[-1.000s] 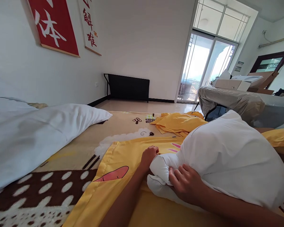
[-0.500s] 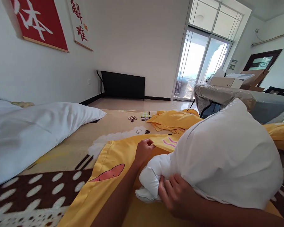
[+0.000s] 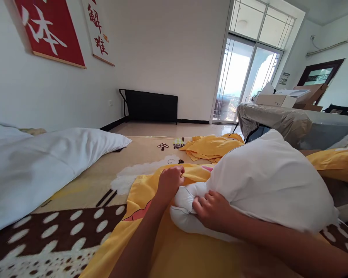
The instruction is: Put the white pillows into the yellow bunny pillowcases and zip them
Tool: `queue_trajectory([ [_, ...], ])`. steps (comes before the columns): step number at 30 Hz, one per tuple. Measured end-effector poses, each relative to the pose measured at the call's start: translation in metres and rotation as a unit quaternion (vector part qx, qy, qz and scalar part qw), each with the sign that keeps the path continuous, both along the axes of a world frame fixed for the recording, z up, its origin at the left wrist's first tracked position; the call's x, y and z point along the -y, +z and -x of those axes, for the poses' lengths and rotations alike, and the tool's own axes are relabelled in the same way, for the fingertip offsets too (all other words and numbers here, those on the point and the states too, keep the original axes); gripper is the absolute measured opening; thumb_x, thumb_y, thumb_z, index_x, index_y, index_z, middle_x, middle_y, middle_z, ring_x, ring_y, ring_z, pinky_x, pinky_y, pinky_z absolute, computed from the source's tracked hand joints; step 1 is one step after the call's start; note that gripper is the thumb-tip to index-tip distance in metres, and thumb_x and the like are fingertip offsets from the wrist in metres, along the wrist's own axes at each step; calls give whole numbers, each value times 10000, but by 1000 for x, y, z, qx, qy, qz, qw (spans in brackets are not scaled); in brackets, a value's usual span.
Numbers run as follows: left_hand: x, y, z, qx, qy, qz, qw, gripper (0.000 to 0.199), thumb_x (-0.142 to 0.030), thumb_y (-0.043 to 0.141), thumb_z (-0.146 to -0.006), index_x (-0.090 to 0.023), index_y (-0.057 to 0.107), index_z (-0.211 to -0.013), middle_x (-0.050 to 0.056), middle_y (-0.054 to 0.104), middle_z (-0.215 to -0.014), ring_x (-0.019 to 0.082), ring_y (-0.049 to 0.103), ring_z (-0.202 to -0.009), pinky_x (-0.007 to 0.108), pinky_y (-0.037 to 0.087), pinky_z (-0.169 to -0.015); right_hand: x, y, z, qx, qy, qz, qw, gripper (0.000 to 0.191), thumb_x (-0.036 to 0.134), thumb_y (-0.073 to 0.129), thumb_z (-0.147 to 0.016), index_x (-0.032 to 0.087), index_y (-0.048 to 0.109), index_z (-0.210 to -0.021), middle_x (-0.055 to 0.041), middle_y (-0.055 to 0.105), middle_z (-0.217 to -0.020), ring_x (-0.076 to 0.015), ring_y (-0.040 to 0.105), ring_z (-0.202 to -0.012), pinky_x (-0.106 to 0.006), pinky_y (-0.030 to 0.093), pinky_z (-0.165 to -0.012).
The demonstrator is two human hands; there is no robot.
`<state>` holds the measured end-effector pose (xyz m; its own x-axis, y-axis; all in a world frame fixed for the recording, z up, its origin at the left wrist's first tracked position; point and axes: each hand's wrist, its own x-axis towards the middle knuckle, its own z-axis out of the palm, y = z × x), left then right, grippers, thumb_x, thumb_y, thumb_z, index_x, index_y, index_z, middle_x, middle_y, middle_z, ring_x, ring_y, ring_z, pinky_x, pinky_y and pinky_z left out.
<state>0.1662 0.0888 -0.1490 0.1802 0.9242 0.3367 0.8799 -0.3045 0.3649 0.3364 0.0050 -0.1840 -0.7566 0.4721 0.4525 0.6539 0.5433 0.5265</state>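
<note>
My left hand is closed on the upper edge of a yellow pillowcase with pink markings, lifting that edge a little. Bunched in my right hand is the narrow end of a white pillow, whose bulk puffs out to the right above my forearm. The gripped end lies at the pillowcase's opening, close beside my left hand. How far it reaches inside is hidden by the fabric and my hands.
A second white pillow lies at left on the patterned blanket. Crumpled yellow cloth sits at the far edge, with more yellow cloth at right. Beyond stand a black folded frame and a plastic-covered table bearing boxes.
My right hand has pushed the pillow's bunched end forward, toward the pillowcase opening. The pillow's bulk has sunk and shifted slightly left. My left hand has moved a little left, still gripping the edge.
</note>
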Motion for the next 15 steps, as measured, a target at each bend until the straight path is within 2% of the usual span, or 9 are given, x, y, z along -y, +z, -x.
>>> queue_trajectory([
  [3,6,5,8,-91,2,13,996,204,-111,452,-770,-162,625,-864,101,663,-909,238,604,-912,355,405,-829,-25,13,-3,-16,-34,108,993,346,396,428,-937,173,594,-731,-25,668,-642,-146,597,-559,-280,310,-545],
  [6,13,5,20,-162,17,45,986,265,-81,404,-787,-135,628,-918,149,640,-1028,264,592,-986,380,427,-834,-41,25,-2,-13,-71,187,980,409,467,377,-949,187,624,-781,-40,713,-730,-164,645,-639,-266,367,-596],
  [9,27,0,33,-219,55,87,970,345,-49,355,-794,-110,621,-1005,197,604,-1127,308,561,-1081,424,443,-843,-49,31,2,-6,-88,213,973,427,479,352,-953,192,654,-860,-65,725,-766,-193,670,-700,-293,422,-682],
  [11,38,-2,38,-248,81,124,957,348,-48,373,-782,-93,622,-1022,224,605,-1125,349,558,-1096,450,458,-818,-53,32,4,-6,-90,218,972,432,479,347,-955,191,662,-888,-74,727,-781,-207,681,-730,-313,435,-727],
  [15,52,9,32,-260,81,189,943,257,-78,465,-737,-142,649,-905,162,680,-977,310,646,-941,376,486,-732,-58,32,3,-11,-88,230,969,456,489,341,-954,180,672,-895,-101,729,-831,-225,691,-778,-308,444,-703],
])
